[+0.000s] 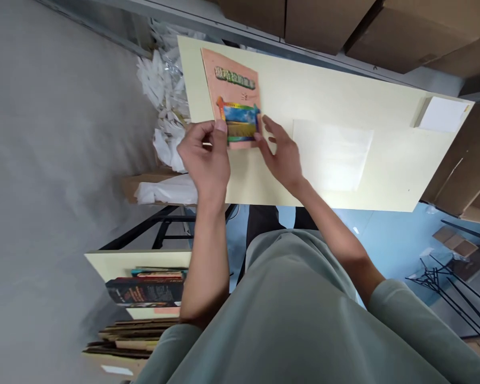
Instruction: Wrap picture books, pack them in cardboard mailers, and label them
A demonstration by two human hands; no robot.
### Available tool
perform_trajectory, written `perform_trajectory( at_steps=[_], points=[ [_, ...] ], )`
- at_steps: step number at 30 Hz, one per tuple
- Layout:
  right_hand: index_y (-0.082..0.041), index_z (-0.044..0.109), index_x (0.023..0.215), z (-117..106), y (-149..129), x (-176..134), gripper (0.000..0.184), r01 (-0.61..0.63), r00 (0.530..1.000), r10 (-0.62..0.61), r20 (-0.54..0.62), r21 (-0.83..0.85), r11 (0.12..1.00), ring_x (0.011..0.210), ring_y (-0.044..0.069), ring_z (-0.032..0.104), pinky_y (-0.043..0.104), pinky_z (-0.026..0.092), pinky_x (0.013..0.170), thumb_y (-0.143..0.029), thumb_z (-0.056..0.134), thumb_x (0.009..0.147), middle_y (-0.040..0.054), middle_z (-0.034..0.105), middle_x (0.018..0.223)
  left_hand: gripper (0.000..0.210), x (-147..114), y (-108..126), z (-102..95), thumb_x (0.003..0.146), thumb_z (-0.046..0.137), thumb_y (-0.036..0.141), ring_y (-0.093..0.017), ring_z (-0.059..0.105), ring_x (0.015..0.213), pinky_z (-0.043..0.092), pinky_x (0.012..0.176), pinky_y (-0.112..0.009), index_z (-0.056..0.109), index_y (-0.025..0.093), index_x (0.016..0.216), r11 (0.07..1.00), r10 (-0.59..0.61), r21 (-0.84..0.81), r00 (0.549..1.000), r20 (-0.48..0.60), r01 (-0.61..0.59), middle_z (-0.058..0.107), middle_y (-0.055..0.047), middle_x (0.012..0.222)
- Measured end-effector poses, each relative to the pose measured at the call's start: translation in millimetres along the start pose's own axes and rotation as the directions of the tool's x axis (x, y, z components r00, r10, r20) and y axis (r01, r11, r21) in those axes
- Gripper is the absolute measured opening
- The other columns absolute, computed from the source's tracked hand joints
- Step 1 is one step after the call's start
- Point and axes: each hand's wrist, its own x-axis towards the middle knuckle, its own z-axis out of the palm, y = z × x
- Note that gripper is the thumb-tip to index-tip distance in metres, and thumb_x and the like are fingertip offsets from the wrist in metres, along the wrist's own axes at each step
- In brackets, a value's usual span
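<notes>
A thin pink book (244, 95) lies at the left part of the pale table. Its cover carries green lettering and a colour picture of blue sky over a golden field. My left hand (208, 152) pinches the lower left edge of the book, thumb on top. At the right edge, the thumb of my right hand (283, 157) touches the cover near the lower corner, while its fingers stay spread beside the book. A white sheet (332, 154) lies flat on the table to the right of my right hand.
The pale table (396, 160) bears a white stack (444, 113) at its right end. Crumpled white packaging (170, 90) fills the space past its left edge. Cardboard boxes (324, 24) line the far side. Lower left, books (148, 290) lie on another pale board.
</notes>
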Motion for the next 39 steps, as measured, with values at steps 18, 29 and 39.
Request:
perform_trajectory(
  at_steps=[18,29,39],
  points=[
    [-0.025,0.073,0.105,-125.0,77.2,-91.8,0.01,-0.387,0.919,0.343,-0.196,-0.269,0.882,0.082,0.021,0.071,0.036,0.059,0.08,-0.034,0.073,0.107,0.0049,0.08,0.098,0.013,-122.5,-5.2,125.0,0.108,0.072,0.026,-0.024,0.079,0.093,0.06,0.092,-0.036,0.084,0.022,0.108,0.908,-0.212,0.411,0.934,0.286,0.08,0.086,-0.008,0.105],
    [-0.025,0.069,0.121,-199.5,121.8,-123.0,0.03,-0.513,0.8,0.288,-0.526,-0.351,0.783,0.084,0.018,0.068,0.039,0.062,0.087,-0.054,0.064,0.114,0.0061,0.07,0.115,0.01,-120.9,4.7,124.2,0.109,0.069,0.028,-0.025,0.077,0.094,0.062,0.103,-0.042,0.077,0.025,0.115,0.902,-0.111,0.432,0.961,0.253,-0.01,0.08,-0.01,0.119],
    [-0.028,0.059,0.105,-197.7,104.7,-114.8,0.016,-0.377,0.845,0.264,-0.464,-0.169,0.911,0.099,0.022,0.068,0.045,0.064,0.098,-0.04,0.059,0.115,0.006,0.065,0.108,0.029,-128.8,-6.3,141.1,0.105,0.08,0.045,-0.028,0.079,0.103,0.067,0.103,-0.044,0.075,0.027,0.127,0.944,-0.076,0.331,0.979,0.191,0.008,0.073,-0.012,0.129]
  ],
)
